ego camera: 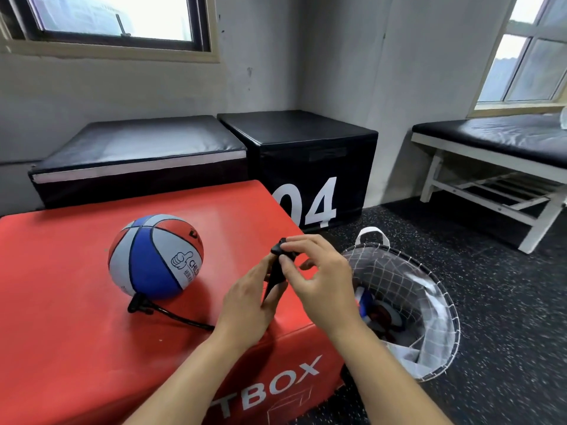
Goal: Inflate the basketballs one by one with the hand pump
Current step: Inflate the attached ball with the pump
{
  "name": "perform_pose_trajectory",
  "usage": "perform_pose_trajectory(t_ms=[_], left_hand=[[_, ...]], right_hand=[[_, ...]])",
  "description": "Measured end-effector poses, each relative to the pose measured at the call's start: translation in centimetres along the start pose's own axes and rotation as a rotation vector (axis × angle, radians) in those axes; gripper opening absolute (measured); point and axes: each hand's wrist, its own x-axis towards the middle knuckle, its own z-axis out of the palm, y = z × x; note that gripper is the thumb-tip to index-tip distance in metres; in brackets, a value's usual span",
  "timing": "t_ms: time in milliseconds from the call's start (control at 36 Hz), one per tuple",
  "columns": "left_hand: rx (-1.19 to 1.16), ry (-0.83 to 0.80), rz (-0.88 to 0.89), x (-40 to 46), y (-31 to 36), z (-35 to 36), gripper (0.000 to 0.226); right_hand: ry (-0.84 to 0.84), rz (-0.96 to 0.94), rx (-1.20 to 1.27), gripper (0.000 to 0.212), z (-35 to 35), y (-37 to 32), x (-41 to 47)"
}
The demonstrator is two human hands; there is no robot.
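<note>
Head view: a black hand pump [277, 273] is held by the left hand [245, 305] while its handle is pinched by the right hand [319, 283], beside a basketball [155, 256].

Glossy rubber basketball [156, 256] on smooth red vinyl box [76, 332]; matt black pump [277, 271].

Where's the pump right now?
In the head view the black pump is held in both hands, left hand and right hand, above the red box's right edge, right of the basketball.
</note>
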Motion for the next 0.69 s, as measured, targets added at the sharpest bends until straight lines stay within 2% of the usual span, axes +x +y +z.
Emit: perform_pose_trajectory(t_ms=[167,444,694], left_hand=[[0.001,-0.033,0.004,0.3,0.4,0.0,0.051],[0.061,-0.07,0.008,0.4,-0.1,0.1,0.068],[0.025,-0.113,-0.061,0.1,0.2,-0.9,0.07]], right_hand=[[0.039,-0.046,0.005,0.017,-1.1,-0.6,1.1],[0.324,-0.103,0.086,0.013,-4.4,-3.8,3.6],[0.302,-0.073,0.077,0.014,-3.6,-3.5,3.5]])
